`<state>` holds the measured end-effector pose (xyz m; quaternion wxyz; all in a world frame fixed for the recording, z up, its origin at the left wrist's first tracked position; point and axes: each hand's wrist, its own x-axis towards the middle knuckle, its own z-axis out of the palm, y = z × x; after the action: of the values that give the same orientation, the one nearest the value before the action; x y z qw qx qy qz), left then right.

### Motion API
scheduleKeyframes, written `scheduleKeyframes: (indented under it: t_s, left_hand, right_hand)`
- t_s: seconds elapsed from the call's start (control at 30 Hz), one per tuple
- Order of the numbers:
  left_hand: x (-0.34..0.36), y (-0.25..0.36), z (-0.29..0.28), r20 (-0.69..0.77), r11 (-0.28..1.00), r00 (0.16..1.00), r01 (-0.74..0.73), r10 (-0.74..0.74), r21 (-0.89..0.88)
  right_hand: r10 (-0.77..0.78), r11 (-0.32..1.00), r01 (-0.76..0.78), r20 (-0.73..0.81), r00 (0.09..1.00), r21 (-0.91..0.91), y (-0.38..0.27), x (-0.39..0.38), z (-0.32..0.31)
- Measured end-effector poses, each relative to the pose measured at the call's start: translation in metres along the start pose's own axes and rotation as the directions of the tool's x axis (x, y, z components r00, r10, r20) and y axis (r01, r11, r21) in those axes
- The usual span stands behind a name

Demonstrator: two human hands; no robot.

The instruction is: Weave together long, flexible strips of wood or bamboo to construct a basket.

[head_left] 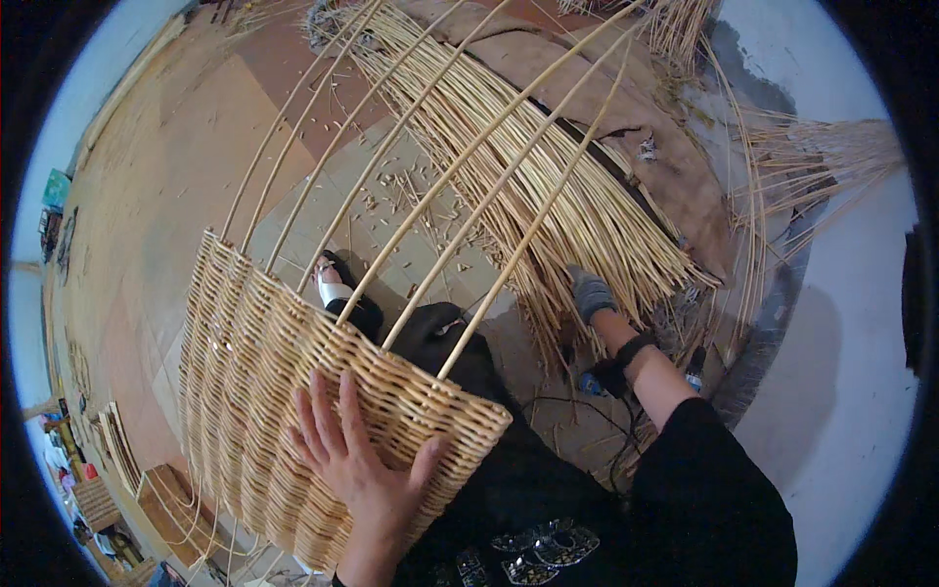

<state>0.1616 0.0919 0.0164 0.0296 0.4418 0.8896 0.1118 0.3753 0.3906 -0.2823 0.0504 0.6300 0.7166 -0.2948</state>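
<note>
woven panel of pale tan, glossy wicker, ridged and roughly rectangular [264, 391]: sits at 8 o'clock, tilted, over the person's legs in dark trousers. done so far: we see tight rows packed across its whole face, right up to the edge facing 12 o'clock, no obvious gaps. not done, as we judge it: we count seven long, bare, pale wooden rods [422, 205] running out of that edge toward 12 and 1 o'clock, nothing woven on them, and we see no finished border there. thin loose pale strand ends [230, 548] trail at about 7 o'clock, so that side looks untrimmed to us. we'd call it well along but unfinished; final height we can't tell.

left hand [367, 479], bare, at 7 o'clock: grip wide, fingers spread flat on the panel, thumb apart, pressing and not closed round anything. right hand in a grey fabric glove [590, 293], at 3 o'clock: by the near end of a big bundle of straight, pale yellow rods [558, 186]; fingers hidden, we can't tell how far its grip is closed or whether it has a rod.

plenty of stock left in that bundle, at 1 o'clock, brown burlap cloth [685, 210] beside it at 2. short pale cut-offs [396, 196] litter the floor at 11.
</note>
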Motion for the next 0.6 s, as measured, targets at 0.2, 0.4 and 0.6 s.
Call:
scheduleKeyframes:
  t_s: [0.2,0.4,0.6]
  left_hand:
    - [0.008,-0.006,0.001,0.043,1.000,0.999,0.024,-0.024,0.017]
    - [0.014,0.000,-0.010,0.200,0.998,0.980,0.031,-0.021,-0.046]
    - [0.019,0.002,-0.015,0.227,0.999,0.974,-0.027,0.020,0.028]
  right_hand:
    - [-0.730,0.126,0.721,0.429,0.533,-0.682,-0.022,0.035,0.024]
    - [-0.202,0.587,0.519,0.508,0.837,-0.621,0.007,0.096,-0.028]
    - [-0.043,0.572,0.337,0.383,0.923,-0.748,0.051,0.144,-0.003]
